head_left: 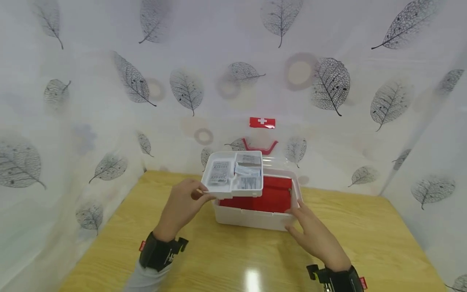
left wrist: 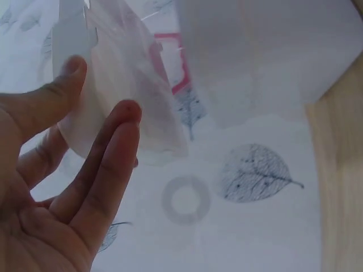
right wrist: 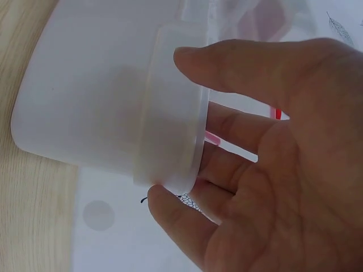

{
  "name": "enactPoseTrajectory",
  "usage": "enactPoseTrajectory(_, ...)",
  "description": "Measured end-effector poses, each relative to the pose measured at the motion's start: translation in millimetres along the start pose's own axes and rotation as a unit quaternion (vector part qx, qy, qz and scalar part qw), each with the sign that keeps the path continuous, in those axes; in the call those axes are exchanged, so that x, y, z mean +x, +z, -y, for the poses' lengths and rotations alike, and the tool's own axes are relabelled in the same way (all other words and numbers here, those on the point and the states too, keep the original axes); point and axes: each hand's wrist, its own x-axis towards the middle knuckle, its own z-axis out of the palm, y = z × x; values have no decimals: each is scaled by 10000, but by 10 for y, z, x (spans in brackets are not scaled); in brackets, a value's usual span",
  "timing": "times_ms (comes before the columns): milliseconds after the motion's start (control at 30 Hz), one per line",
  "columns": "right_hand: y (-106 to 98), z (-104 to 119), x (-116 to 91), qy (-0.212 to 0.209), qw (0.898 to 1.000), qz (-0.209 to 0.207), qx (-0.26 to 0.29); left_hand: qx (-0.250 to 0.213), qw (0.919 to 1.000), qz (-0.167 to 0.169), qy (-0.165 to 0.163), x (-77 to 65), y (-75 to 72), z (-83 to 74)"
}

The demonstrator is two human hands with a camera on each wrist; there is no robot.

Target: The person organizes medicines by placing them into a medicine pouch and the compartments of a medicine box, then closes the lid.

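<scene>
A white tray (head_left: 248, 193) with shallow compartments is raised and tilted over the left part of a white first-aid box (head_left: 248, 221). Flat printed packets (head_left: 220, 172) lie in it. My left hand (head_left: 182, 205) pinches the tray at its front left corner, thumb on one side and fingers on the other. Red fabric-like contents (head_left: 271, 192) show inside the box, partly hidden by the tray. At the box's front right corner, my right hand (head_left: 311, 231) grips the rim, its thumb (right wrist: 227, 62) on the outer side and several fingers behind the edge.
Behind the box stands its see-through lid, with a red handle (head_left: 260, 151) and a red label with a white cross (head_left: 262, 123). A wooden table (head_left: 226, 259) carries the box. A leaf-patterned sheet (head_left: 233, 101) hangs close behind and at both sides.
</scene>
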Motion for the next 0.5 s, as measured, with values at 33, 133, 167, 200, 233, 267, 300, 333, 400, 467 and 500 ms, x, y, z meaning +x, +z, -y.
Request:
enactPoseTrajectory(33,1,1,4,-11,10000,7,19,65,9999,-57,-83,37,62,2)
enactPoseTrajectory(133,3,6,6,-25,10000,19,54,74,9996,-157,-241,117,221,2)
enactPoseTrajectory(167,3,8,5,-16,10000,23,48,55,9995,-164,-274,133,261,-4)
enactPoseTrajectory(200,3,10,3,-6,10000,29,39,43,9994,-162,-298,143,299,-7)
enactPoseTrajectory(233,2,12,2,11,10000,39,29,49,9994,-154,-302,149,333,-7)
enactPoseTrajectory(267,1,13,0,20,10000,45,18,58,9995,-150,-280,151,361,-9)
enactPoseTrajectory(300,0,15,0,40,10000,48,5,106,9995,-150,-244,150,386,-9)
enactPoseTrajectory(333,-1,16,0,49,10000,50,3,154,9995,-165,-200,146,408,-9)
enactPoseTrajectory(400,-4,19,1,71,10000,39,-7,312,9992,-220,-98,127,445,-7)
enactPoseTrajectory(467,-6,19,4,91,10000,28,-20,461,9985,-288,25,96,465,-18)
enactPoseTrajectory(500,-6,19,2,104,9999,32,-22,521,9981,-309,70,77,475,-23)
